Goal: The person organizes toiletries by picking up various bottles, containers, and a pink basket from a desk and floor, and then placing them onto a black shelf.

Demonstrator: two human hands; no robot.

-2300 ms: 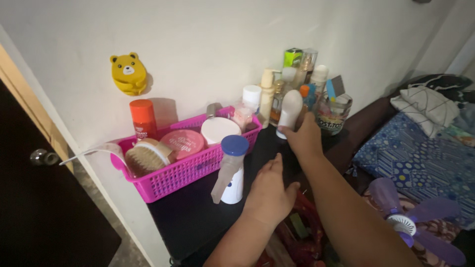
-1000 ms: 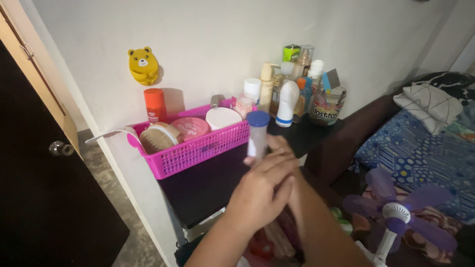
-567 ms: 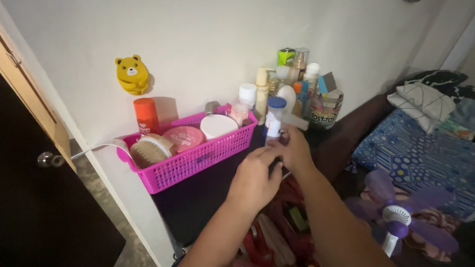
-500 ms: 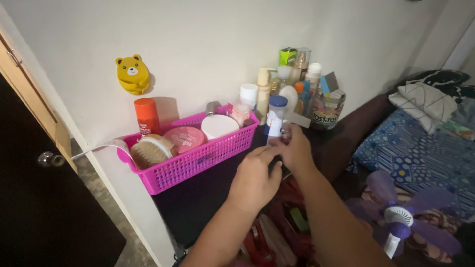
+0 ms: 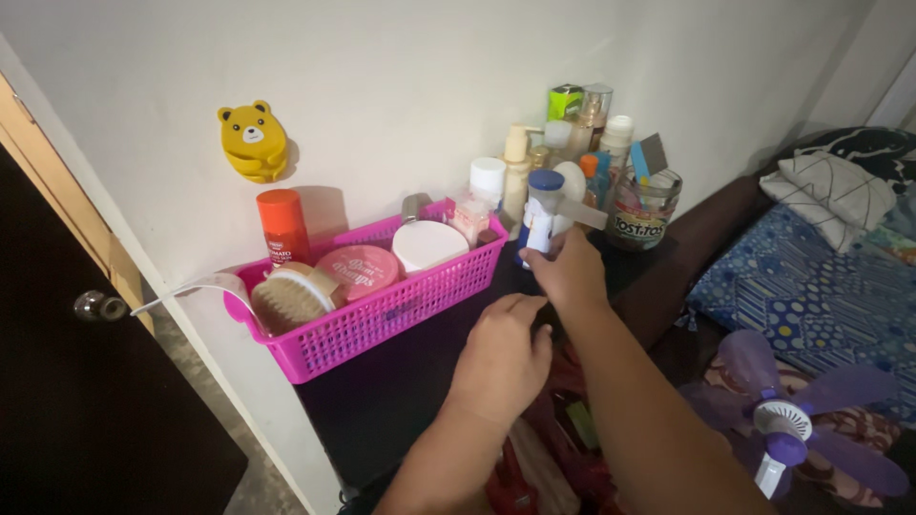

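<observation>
Head view, right hand: your right hand (image 5: 571,272) sat just right of centre, fingers closed round the base of the blue-capped spray bottle (image 5: 540,215).
Head view, bottle: it stood upright above that hand, in front of the cluster of bottles (image 5: 572,143) at upper centre-right, its foot close over the black tabletop (image 5: 382,401).
Head view, left hand: your left hand (image 5: 503,358) lay lower centre, palm down, fingers loosely curled and holding nothing, just beside the right wrist.
Head view, surroundings: the pink basket (image 5: 382,310) sat left of centre with a brush (image 5: 286,298) and round jars inside; a yellow bear hook (image 5: 250,141) hung upper left; a purple fan (image 5: 792,439) showed lower right.
</observation>
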